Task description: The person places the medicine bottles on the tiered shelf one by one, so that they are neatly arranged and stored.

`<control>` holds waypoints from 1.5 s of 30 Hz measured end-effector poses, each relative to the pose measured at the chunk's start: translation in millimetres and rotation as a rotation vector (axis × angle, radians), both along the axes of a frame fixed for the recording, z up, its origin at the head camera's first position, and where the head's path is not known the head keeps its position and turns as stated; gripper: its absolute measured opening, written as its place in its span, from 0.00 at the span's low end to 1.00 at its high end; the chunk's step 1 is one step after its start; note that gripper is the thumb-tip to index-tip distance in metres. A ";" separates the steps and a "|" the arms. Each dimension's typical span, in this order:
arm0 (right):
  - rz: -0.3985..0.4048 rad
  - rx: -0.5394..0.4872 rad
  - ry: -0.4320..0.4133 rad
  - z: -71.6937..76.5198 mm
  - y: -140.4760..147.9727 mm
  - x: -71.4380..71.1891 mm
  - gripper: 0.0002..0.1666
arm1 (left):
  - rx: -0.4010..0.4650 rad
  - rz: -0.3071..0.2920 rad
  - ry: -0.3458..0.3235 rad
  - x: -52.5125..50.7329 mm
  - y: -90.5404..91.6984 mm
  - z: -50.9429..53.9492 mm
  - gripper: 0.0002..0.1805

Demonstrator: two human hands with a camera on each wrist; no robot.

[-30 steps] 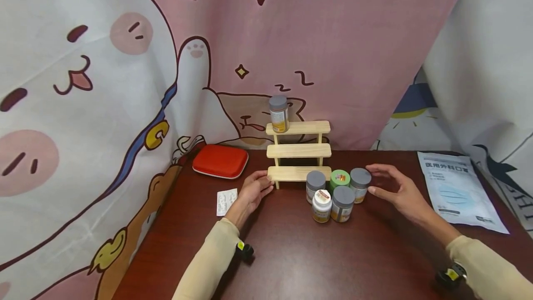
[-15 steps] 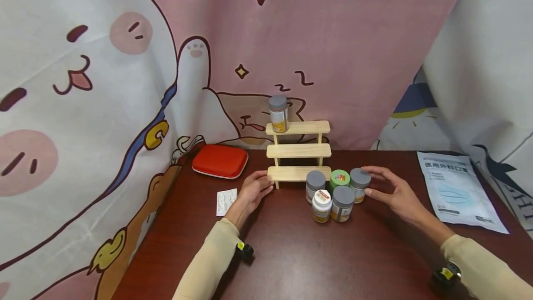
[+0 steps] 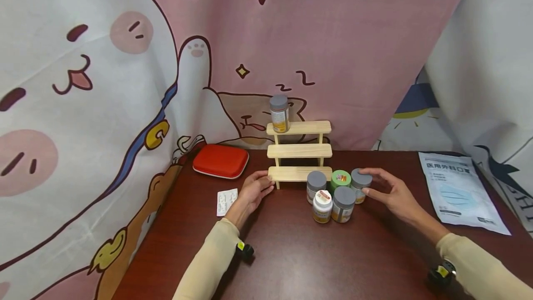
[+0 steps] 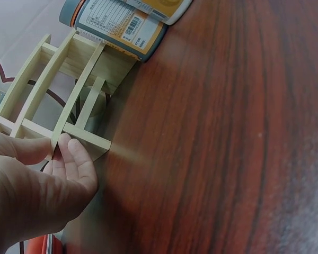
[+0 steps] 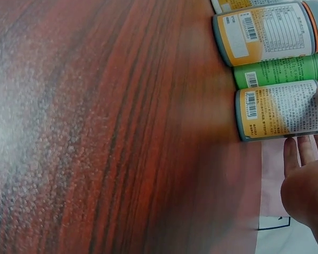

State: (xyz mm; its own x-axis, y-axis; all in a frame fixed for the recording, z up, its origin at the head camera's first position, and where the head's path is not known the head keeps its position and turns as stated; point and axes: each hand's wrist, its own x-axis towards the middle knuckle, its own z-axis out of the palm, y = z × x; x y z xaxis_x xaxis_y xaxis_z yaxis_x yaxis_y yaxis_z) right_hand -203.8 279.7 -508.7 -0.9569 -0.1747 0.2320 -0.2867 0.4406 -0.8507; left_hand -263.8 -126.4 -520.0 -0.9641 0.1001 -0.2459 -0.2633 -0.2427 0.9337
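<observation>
My left hand (image 3: 253, 193) pinches the left end of the bottom step of a three-tier wooden display stand (image 3: 300, 151). In the left wrist view, thumb and fingers lie on either side of the step (image 4: 69, 106). My right hand (image 3: 395, 196) holds the rightmost grey-lidded jar (image 3: 360, 184), thumb in front and fingers at its far side. That jar (image 5: 278, 112) still stands in the cluster. Beside it are a green-lidded jar (image 3: 340, 178), two more grey-lidded jars (image 3: 343, 203) and a small white bottle (image 3: 322, 207). Another grey-lidded jar (image 3: 279, 114) stands on the top step's left end.
Left of the stand lie a red zip case (image 3: 220, 161) and a white blister pack (image 3: 226, 202). A blue-white face mask packet (image 3: 462, 193) lies at the right. A printed cloth (image 3: 366, 59) hangs behind the dark wooden table (image 3: 291, 263).
My right hand has moved left onto the rightmost grey-lidded jar, its thumb and fingers closing in around it. The left hand stays at the stand.
</observation>
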 end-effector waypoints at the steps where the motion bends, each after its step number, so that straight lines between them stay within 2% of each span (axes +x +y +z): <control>1: 0.003 0.000 0.003 0.0 -0.1 -0.2 0.30 | 0.000 -0.001 0.001 0.2 -0.1 0.3 0.19; 10: -0.012 0.060 0.046 3.5 3.8 -5.0 0.29 | 0.007 -0.005 0.001 0.3 -0.9 1.4 0.19; 16: -0.027 0.131 0.040 15.6 7.6 -10.0 0.27 | 0.007 -0.011 0.001 0.6 -0.6 2.8 0.19; 21: -0.030 0.164 0.061 34.2 10.7 -15.5 0.28 | 0.001 -0.015 -0.005 0.4 -0.1 3.4 0.19; 31: -0.031 0.110 0.103 76.8 12.2 -29.1 0.29 | -0.005 -0.012 -0.004 -0.1 0.5 2.0 0.19; 37: -0.027 0.082 0.093 102.5 2.0 -36.3 0.29 | -0.003 -0.010 -0.011 -1.0 0.5 -0.2 0.19; 45: 0.008 0.011 0.160 127.4 -16.5 -49.3 0.28 | -0.002 0.001 -0.020 -0.6 -0.6 -1.8 0.19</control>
State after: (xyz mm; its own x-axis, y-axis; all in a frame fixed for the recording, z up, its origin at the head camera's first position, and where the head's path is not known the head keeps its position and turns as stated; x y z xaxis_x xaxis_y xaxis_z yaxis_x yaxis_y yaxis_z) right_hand -253.1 263.2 -381.3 -0.9064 -0.1851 0.3797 -0.4217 0.4467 -0.7891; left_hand -264.4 -127.0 -521.8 -0.9592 0.0984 -0.2650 -0.2814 -0.2416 0.9287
